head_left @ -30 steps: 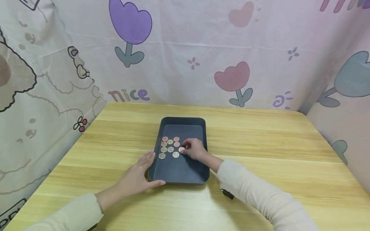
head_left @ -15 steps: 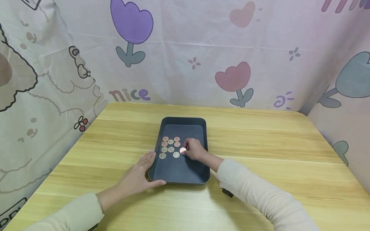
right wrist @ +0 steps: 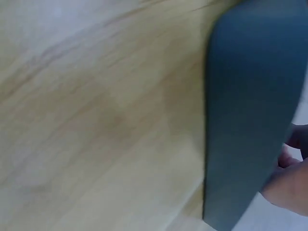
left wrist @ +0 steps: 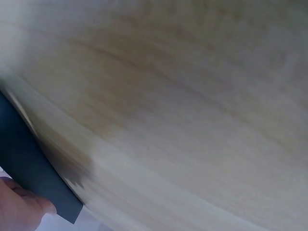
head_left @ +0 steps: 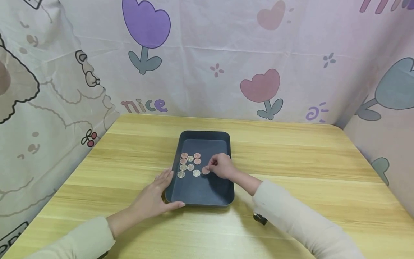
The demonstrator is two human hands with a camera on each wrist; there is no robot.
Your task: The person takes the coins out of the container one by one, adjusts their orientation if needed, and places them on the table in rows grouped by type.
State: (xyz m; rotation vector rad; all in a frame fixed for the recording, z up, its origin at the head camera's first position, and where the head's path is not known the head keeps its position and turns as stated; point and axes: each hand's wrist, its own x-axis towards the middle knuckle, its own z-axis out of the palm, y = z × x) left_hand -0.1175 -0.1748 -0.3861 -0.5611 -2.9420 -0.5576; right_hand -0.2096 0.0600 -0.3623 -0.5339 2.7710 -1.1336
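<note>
A dark grey baking tray (head_left: 202,196) lies on the wooden table. Its near left corner sits between the spread thumb and fingers of my left hand (head_left: 155,194), the fingers lying straight along the left wall and the thumb at the near edge. Inside, my right hand (head_left: 223,166) pinches a copper coin (head_left: 205,170) by its right edge. Left of it lie several loose coins, among them a silvery one (head_left: 196,173), a brass-coloured one (head_left: 183,167) and a copper one (head_left: 197,161). In the right wrist view, the tray's outer wall (right wrist: 250,96) partly hides the right hand.
The pale wooden table (head_left: 291,162) reaches well out on both sides of the tray. Behind it hangs a white cloth (head_left: 200,86) printed with flowers, and another printed cloth (head_left: 55,108) closes off the left side.
My right hand has shifted slightly right with the copper coin, drawing it a little away from the other coins and toward me. The left hand and tray stay put.
</note>
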